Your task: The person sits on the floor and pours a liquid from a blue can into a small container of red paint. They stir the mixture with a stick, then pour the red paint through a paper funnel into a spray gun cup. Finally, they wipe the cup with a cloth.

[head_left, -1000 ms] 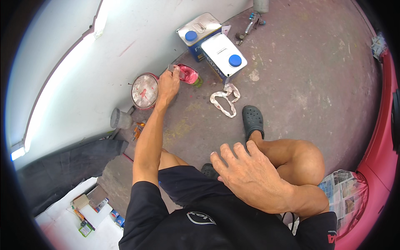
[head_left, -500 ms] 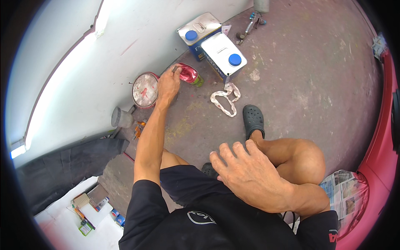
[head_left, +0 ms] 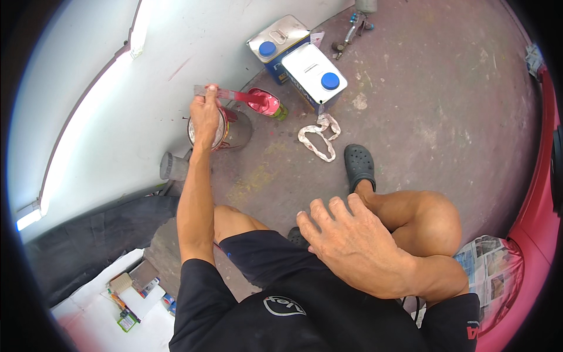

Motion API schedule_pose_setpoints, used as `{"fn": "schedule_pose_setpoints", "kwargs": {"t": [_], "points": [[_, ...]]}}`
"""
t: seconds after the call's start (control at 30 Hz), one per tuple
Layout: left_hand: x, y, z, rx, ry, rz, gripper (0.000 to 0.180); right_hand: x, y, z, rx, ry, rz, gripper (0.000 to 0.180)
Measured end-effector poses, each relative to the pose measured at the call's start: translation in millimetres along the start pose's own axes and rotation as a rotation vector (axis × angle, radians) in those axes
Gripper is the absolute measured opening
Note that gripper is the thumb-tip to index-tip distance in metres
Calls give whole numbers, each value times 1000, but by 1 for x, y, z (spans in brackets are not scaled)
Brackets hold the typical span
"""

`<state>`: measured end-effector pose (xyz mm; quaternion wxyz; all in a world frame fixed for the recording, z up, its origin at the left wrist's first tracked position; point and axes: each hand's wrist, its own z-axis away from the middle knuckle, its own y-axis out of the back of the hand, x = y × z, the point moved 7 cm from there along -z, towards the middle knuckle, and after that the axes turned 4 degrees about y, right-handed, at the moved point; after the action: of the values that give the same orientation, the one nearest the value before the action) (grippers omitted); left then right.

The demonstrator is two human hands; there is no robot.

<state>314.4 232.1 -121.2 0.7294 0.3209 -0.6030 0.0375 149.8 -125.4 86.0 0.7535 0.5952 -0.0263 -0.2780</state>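
A stained grey floor (head_left: 422, 129) fills the middle and upper right of the frame, with a pale wall (head_left: 182, 47) across the upper left, where a bright light strip (head_left: 76, 123) runs in a curve. At the right edge stands a pink-red car panel (head_left: 536, 229); at lower left lies a long dark panel (head_left: 105, 234). Newspaper (head_left: 487, 267) covers part of the car panel at lower right.

Above centre, two square cans with blue caps stand close together, the white-topped can (head_left: 314, 70) in front of the silver-topped can (head_left: 281, 35). A round tin (head_left: 227, 132) stands left of centre, its lid partly hidden.

The right hand (head_left: 358, 252), below centre, is palm down with fingers spread and loosely bent, near the bent right knee (head_left: 440, 226). The left hand (head_left: 204, 117), left of centre over the round tin, pinches the upper end of a flat stick between thumb and fingers.

A dark clog (head_left: 359, 165) and, at the top, a spray gun (head_left: 353, 29) are on the floor. Right of the tin sits a small green container (head_left: 284, 111) with pink paint (head_left: 267, 107) inside. Near it lies a pale twisted loop (head_left: 305, 139). The flat stick (head_left: 234, 95), coated pink-red along its lower part, slants from the left hand into the paint.
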Motion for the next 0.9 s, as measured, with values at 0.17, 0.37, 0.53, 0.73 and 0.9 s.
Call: {"fn": "schedule_pose_setpoints", "kwargs": {"t": [0.17, 0.37, 0.53, 0.73, 0.9], "points": [[68, 29, 9, -31, -96, 43, 30, 2, 2, 0, -2, -1, -9, 53], [121, 37, 33, -17, -173, -94, 31, 5, 2, -1, -12, -7, -5, 53], [88, 15, 31, -33, -159, -110, 32, 2, 3, -3, 1, 2, 24, 53], [8, -50, 29, -145, -7, -232, 39, 3, 1, -4, -26, -7, 12, 53], [-15, -80, 35, -190, -23, -315, 44, 4, 0, -3, 68, 4, 24, 46]]}}
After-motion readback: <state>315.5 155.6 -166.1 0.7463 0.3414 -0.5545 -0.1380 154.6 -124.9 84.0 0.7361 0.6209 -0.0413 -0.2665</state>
